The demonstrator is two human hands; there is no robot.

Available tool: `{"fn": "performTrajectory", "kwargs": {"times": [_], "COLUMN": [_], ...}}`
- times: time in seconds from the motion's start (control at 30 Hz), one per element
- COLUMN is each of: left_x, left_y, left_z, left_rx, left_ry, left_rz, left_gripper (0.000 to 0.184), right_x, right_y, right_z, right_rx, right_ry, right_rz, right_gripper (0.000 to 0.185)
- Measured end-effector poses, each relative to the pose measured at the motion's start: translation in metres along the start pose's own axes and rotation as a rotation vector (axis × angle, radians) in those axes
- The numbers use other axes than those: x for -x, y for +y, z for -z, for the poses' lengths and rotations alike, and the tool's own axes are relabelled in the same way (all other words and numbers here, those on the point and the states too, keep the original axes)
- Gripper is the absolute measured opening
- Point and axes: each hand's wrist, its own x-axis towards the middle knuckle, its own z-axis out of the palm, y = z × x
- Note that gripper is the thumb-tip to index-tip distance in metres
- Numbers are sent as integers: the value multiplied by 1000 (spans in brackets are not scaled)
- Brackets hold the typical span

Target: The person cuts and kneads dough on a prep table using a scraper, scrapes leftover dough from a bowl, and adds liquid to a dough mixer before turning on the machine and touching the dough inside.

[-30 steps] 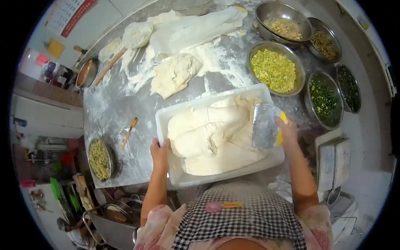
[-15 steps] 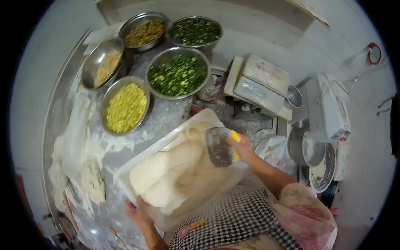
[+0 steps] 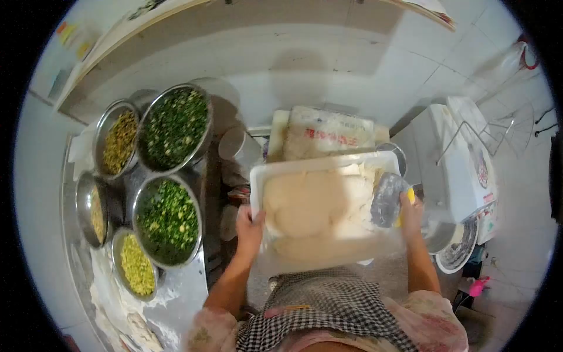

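Observation:
A white rectangular tub (image 3: 328, 265) full of pale dough (image 3: 305, 205) is in front of me, at the middle of the head view. My left hand (image 3: 250, 230) grips its left side, thumb over the rim. In my right hand (image 3: 411, 216) is a dough scraper (image 3: 387, 199) with a grey blade and yellow handle. That hand is at the tub's right edge, the blade lying over the right end of the dough. How far its fingers also hold the tub is hidden.
On the floured steel table (image 3: 190, 281) at left stand several metal bowls of chopped filling, one holding chopped greens (image 3: 170, 220). Behind the tub sits a flour-dusted box (image 3: 328, 132) with red print. A white machine (image 3: 448, 158) and a floury basin (image 3: 460, 249) are at right.
My view has turned right, away from the table. The tub of dough has moved with both hands from beside the table towards the dusted box, and is now more level.

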Motion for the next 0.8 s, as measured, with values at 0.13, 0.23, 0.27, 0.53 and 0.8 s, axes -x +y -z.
{"fn": "performTrajectory", "kwargs": {"times": [0.13,0.23,0.27,0.53,0.8], "left_x": [-118,-187,-200,-281,-236], "left_y": [9,30,37,11,49], "left_z": [-70,-103,-108,-121,-58], "left_rx": [13,-127,-147,-629,-236], "left_ry": [-78,-69,-73,-222,-3], "left_rz": [72,17,6,-41,-66], "left_gripper": [13,16,17,28,50], "right_x": [-68,-118,-132,-165,-89], "right_y": [-39,-22,-8,8,-41], "right_z": [-16,-28,-34,-39,-4], "right_rx": [221,-31,-88,-258,-738], "right_ry": [210,136,140,125,95], "right_rz": [-166,73,72,-184,-159], "right_gripper": [25,22,21,28,37]}}
